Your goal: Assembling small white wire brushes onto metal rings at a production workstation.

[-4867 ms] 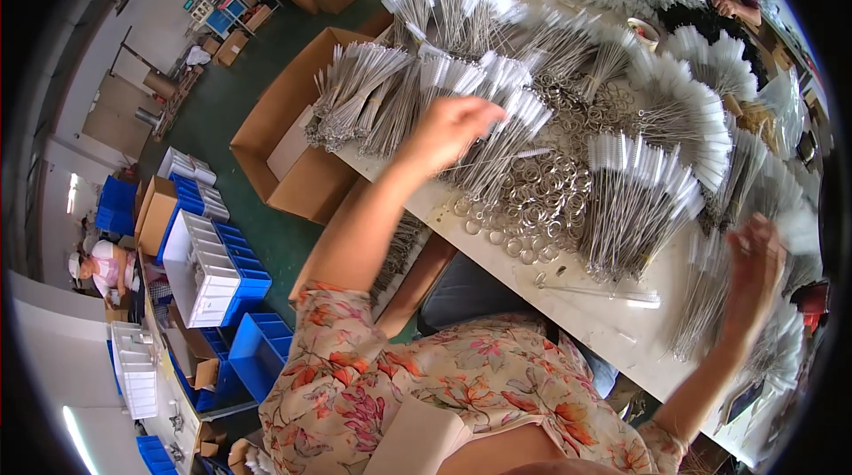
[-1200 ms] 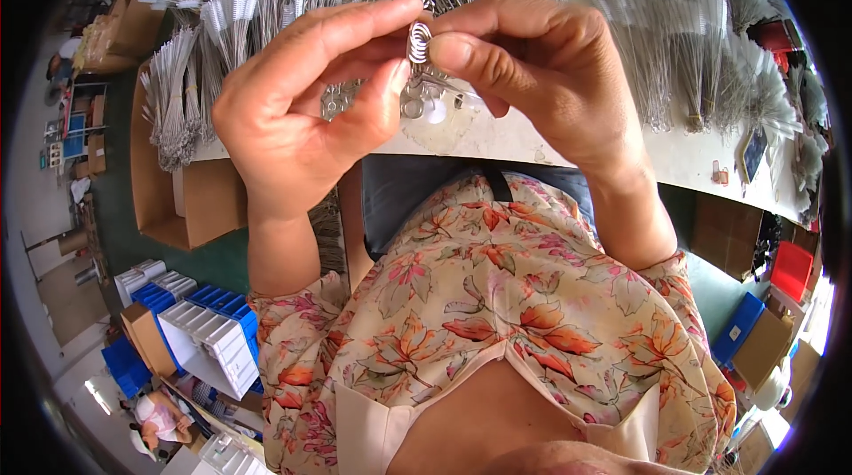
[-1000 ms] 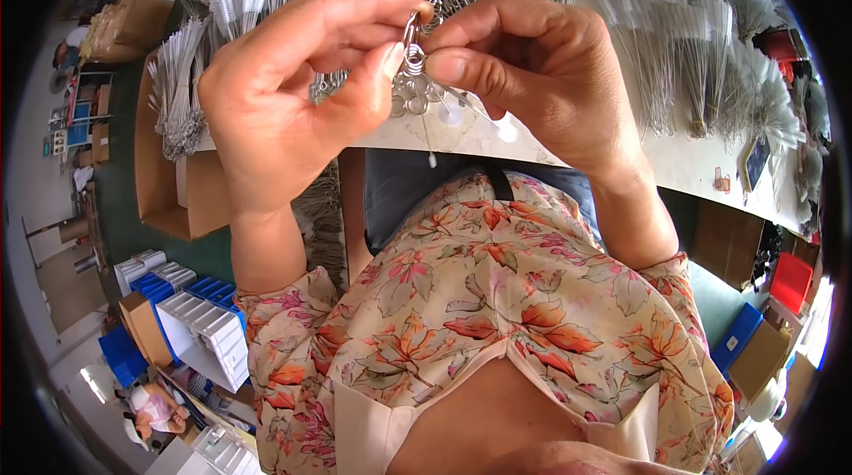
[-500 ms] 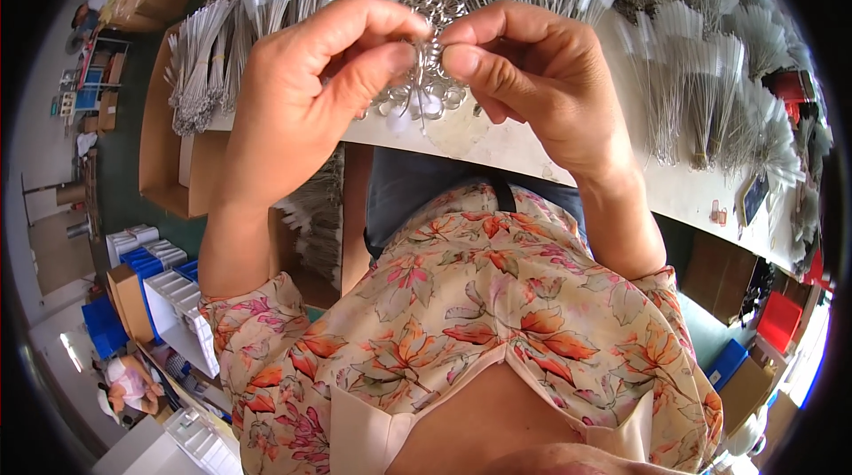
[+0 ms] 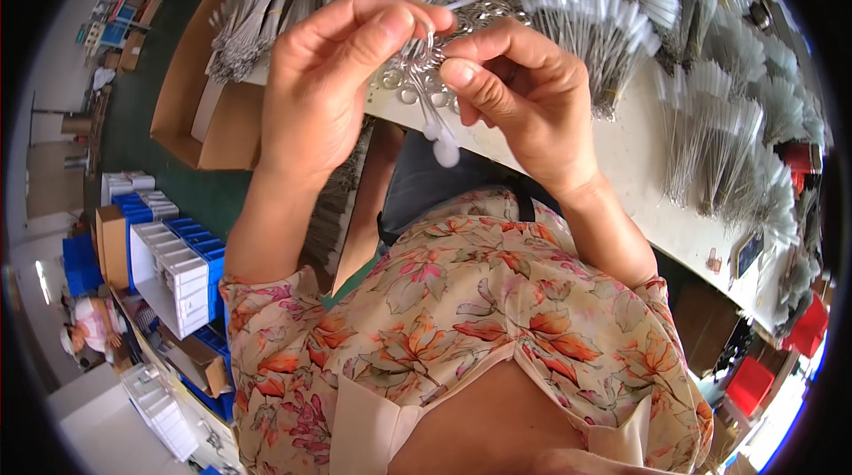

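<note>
In front of my body, over the table edge, my left hand (image 5: 342, 67) pinches a small bunch of thin wire brushes (image 5: 431, 107) by their looped ends. The wires hang down from there, with pale round tips at the bottom. A shiny metal ring (image 5: 429, 54) shows at the loops, between both hands. My right hand (image 5: 528, 89) has thumb and index finger closed at the ring's right side. Its other fingers are curled in. The exact contact inside each pinch is partly hidden by the fingertips. Loose metal rings (image 5: 408, 94) lie on the table just behind the hands.
Bundles of thin wire brushes with white bristles (image 5: 590, 27) stand on the white table (image 5: 639, 164), behind and to the right. An open cardboard box (image 5: 209, 133) is at the left. Blue and white bins (image 5: 173, 275) stand farther left; a person (image 5: 93, 329) is beyond them.
The view has turned, so the table and bundles sit farther right and lower. The hanging wires and pale tips now show more clearly below my left hand. Both hands stay pinched together.
</note>
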`<state>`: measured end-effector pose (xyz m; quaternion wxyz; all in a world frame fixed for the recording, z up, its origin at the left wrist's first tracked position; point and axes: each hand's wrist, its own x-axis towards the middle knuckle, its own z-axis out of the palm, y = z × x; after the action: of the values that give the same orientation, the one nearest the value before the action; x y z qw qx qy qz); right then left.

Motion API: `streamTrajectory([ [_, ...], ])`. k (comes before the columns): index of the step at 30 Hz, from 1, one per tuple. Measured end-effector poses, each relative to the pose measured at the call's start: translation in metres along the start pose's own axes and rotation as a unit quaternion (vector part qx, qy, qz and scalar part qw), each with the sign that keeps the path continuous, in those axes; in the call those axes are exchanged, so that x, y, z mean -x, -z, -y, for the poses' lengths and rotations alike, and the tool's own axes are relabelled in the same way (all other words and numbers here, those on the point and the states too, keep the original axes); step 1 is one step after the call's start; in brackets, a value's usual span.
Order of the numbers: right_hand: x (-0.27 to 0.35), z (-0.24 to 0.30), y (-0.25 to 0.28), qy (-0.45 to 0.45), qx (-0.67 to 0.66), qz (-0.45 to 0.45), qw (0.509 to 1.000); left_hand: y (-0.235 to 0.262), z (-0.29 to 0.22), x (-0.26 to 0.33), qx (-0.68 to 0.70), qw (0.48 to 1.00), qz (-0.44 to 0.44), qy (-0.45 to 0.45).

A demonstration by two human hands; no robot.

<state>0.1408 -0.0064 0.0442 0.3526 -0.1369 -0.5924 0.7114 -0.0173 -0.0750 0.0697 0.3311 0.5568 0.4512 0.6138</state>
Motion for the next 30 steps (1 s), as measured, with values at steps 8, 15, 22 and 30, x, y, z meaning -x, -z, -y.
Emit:
streamTrajectory([
  [8,-0.019,-0.050,-0.040,0.103,0.105,-0.023,0.989,0.040,-0.008,0.022,0.020,0.997,-0.069,-0.028],
  [15,0.014,-0.063,-0.010,-0.071,0.218,0.051,0.972,0.094,-0.002,0.070,-0.286,0.938,0.059,0.188],
  [22,0.027,-0.090,-0.006,-0.248,0.211,0.060,0.944,0.121,0.177,0.158,-0.564,0.750,0.214,0.272],
  [30,0.017,-0.100,-0.007,-0.280,0.162,0.061,0.944,0.158,0.276,0.237,-0.432,0.785,0.191,0.401],
])
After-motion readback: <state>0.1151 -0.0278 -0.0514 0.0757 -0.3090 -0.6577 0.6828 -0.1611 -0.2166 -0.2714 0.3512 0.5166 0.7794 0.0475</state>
